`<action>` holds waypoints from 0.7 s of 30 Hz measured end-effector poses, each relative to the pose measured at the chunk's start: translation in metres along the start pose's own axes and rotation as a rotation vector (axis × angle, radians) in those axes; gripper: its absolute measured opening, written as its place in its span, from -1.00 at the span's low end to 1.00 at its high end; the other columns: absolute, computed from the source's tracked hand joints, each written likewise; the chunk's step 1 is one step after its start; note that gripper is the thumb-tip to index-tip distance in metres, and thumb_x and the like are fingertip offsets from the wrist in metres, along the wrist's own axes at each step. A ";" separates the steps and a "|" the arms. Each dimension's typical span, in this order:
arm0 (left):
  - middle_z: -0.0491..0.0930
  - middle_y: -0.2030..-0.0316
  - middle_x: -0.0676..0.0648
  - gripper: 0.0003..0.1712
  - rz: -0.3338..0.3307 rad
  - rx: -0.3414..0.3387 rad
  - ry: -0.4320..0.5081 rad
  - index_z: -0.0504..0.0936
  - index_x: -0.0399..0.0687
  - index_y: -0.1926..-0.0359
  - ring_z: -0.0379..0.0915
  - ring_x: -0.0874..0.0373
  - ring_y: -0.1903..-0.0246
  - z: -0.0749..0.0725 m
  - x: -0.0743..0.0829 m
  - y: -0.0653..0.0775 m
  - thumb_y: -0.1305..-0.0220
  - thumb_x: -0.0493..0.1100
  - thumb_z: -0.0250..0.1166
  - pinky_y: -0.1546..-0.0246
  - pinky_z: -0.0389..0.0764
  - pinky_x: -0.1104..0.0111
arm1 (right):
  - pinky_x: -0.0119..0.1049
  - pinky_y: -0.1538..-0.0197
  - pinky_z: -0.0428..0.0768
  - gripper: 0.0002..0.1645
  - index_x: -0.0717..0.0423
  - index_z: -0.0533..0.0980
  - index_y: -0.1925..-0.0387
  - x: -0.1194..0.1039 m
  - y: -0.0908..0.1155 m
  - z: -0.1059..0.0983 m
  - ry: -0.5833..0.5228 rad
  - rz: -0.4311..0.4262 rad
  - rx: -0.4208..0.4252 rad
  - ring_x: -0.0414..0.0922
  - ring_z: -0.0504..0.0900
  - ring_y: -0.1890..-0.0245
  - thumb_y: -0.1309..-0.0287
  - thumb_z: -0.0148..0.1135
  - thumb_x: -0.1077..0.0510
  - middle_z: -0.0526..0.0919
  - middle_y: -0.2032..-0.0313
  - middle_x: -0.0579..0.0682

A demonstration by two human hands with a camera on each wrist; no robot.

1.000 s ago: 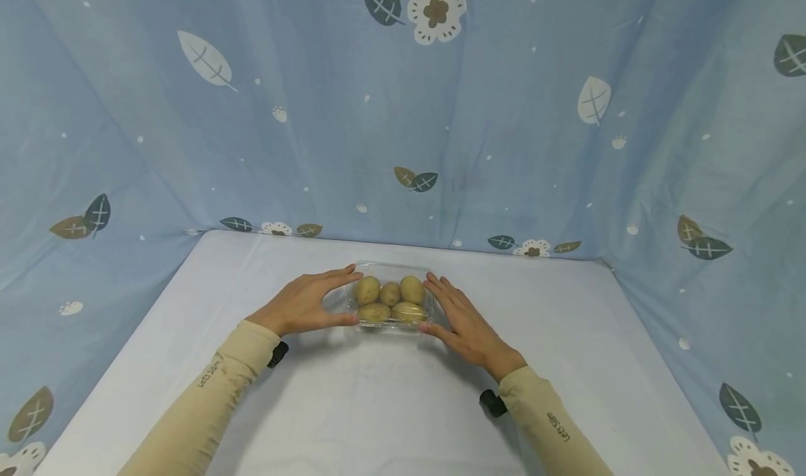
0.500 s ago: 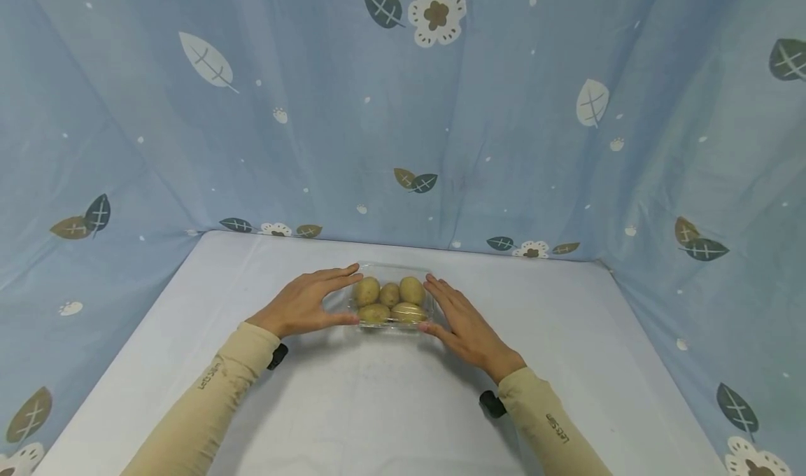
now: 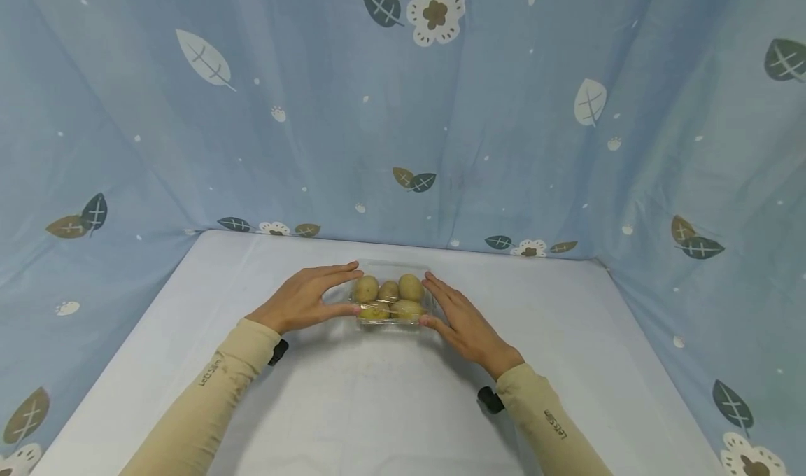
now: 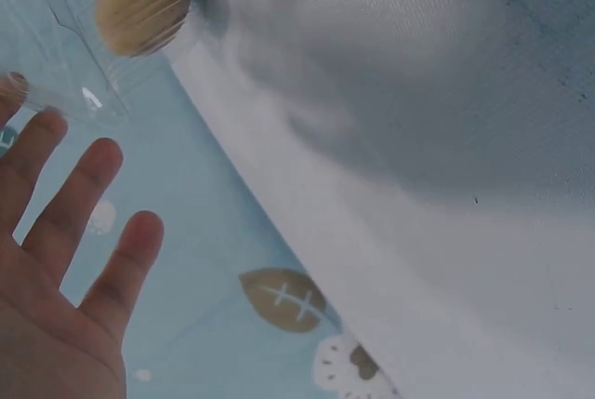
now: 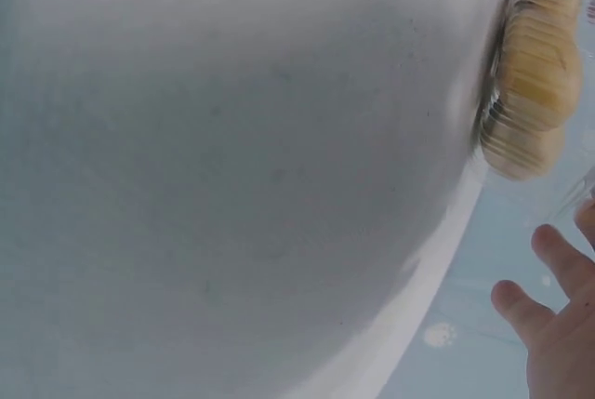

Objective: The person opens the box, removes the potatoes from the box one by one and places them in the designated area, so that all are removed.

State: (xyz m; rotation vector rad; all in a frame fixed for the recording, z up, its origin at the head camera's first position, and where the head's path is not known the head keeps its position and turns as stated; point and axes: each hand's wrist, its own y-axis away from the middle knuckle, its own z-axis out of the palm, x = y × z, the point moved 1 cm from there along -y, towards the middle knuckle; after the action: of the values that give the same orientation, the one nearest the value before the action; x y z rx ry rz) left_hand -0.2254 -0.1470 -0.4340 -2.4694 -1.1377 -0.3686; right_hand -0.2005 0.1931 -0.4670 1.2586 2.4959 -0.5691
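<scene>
A clear plastic box [image 3: 389,326] with several small yellow potatoes [image 3: 411,288] inside stands on the white table. My left hand [image 3: 305,299] flanks the box's left side, thumb at its front corner and fingers towards the back. On the opposite side, my right hand [image 3: 467,327] touches the box with its thumb at the front right corner. In the left wrist view the fingers [image 4: 76,192] are straight and spread by the clear plastic; the thumb is out of sight. Straight fingers [image 5: 561,264] also show in the right wrist view, below the potatoes [image 5: 539,69].
A white cloth [image 3: 390,406] covers the table. Behind and at both sides hangs a blue curtain [image 3: 352,126] with leaf and flower prints. Each beige sleeve [image 3: 204,392] has a small black device [image 3: 490,400] under the wrist.
Both thumbs have risen slightly at the box's front edge. The shiny lines of the clear plastic over the front potatoes have shifted. Otherwise the hands stay in place.
</scene>
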 end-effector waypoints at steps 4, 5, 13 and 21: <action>0.23 -0.48 0.18 -0.21 -0.004 0.002 0.000 0.41 0.26 -0.46 0.28 0.09 -0.40 -0.001 0.001 0.000 -0.29 0.38 0.28 -0.34 0.36 0.02 | 0.04 -0.49 0.14 -0.10 0.05 0.05 -0.60 -0.001 -0.001 0.000 0.001 0.011 0.003 -0.05 0.06 -0.55 -0.46 0.02 -0.28 -0.02 -0.59 -0.08; 0.23 -0.47 0.18 -0.22 -0.005 0.005 0.000 0.42 0.26 -0.45 0.29 0.09 -0.40 -0.001 0.001 0.000 -0.29 0.38 0.28 -0.34 0.36 0.02 | 0.03 -0.50 0.14 -0.10 0.05 0.06 -0.60 -0.001 -0.001 0.000 0.001 0.013 0.003 -0.05 0.06 -0.55 -0.46 0.03 -0.28 -0.01 -0.59 -0.08; 0.27 -0.46 0.20 -0.24 0.002 0.057 -0.043 0.48 0.26 -0.41 0.38 0.07 -0.34 -0.001 0.004 0.000 -0.29 0.43 0.23 -0.30 0.41 0.03 | -0.03 -0.50 0.15 -0.07 0.05 0.05 -0.60 -0.004 -0.001 0.002 0.113 0.018 0.016 -0.02 0.11 -0.53 -0.44 0.02 -0.32 0.00 -0.59 -0.05; 0.30 -0.46 0.10 -0.25 0.024 0.072 -0.074 0.44 0.28 -0.44 0.43 0.01 -0.30 0.004 0.003 0.002 -0.33 0.42 0.19 -0.27 0.43 -0.01 | -0.03 -0.49 0.19 -0.02 0.22 0.10 -0.56 -0.013 -0.002 0.001 0.323 -0.047 0.059 0.09 0.19 -0.50 -0.43 0.03 -0.35 0.14 -0.54 0.15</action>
State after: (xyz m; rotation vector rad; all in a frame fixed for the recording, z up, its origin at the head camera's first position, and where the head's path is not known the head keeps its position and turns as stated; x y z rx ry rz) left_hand -0.2216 -0.1443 -0.4367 -2.4496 -1.1299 -0.2267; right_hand -0.1942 0.1830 -0.4620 1.4159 2.7956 -0.4863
